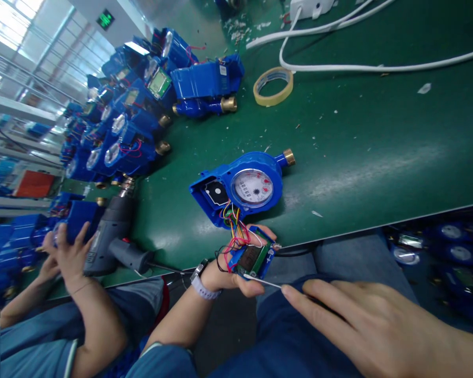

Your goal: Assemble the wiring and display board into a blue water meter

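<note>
A blue water meter [254,188] with a round dial and a brass end lies on the green bench. Coloured wires run from its open compartment to a circuit board [256,258] in a blue holder. My left hand [236,281], a watch on its wrist, holds this board at the bench's front edge. In my right hand [350,315] is a thin metal tool [265,282], probably a screwdriver; its handle is hidden by the fingers. The tool's tip meets the near edge of the board, close to my left thumb.
A roll of yellow tape [273,86] and white cables [339,68] lie farther back. Many blue meters [122,121] are massed at left, with a heat gun [114,231] before them. A co-worker's hands [69,254] are beside it. More meters [453,252] stand below the bench at right.
</note>
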